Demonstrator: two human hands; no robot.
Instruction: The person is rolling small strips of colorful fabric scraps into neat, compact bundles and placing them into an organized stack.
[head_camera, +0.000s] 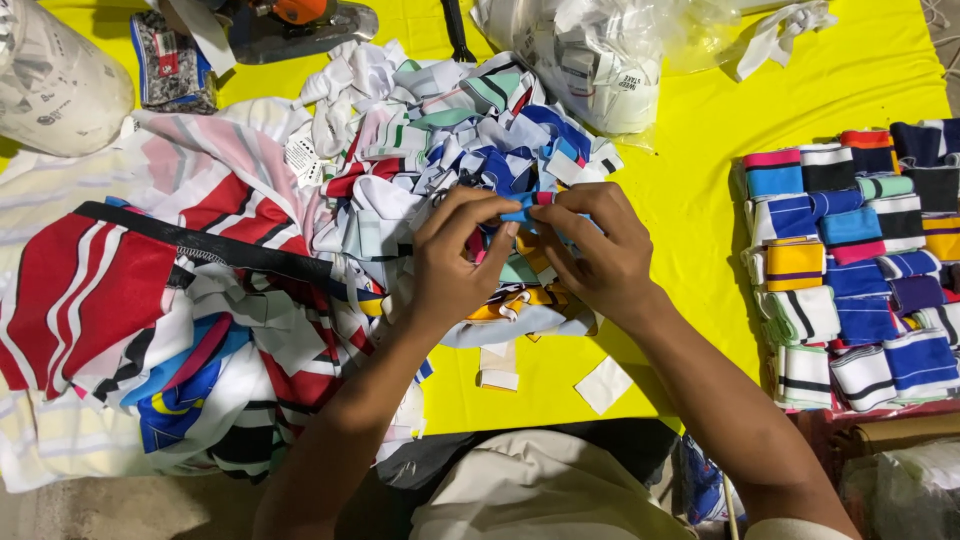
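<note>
My left hand (452, 255) and my right hand (598, 248) meet over a loose heap of striped knit fabric pieces (440, 150). Both pinch a small blue fabric strip (522, 207) between their fingertips, just above the heap. Under my palms lie yellow, white and blue scraps. To the left spreads a large red, white and black striped cloth pile (130, 300). The yellow table cover (690, 170) shows beneath everything.
Neatly folded striped bands (860, 270) are stacked in rows at the right. A clear plastic bag with white items (600, 60) sits at the top centre, a white sack (55, 80) top left, a dark tool (290, 25) above. White scraps (603, 385) lie near the front edge.
</note>
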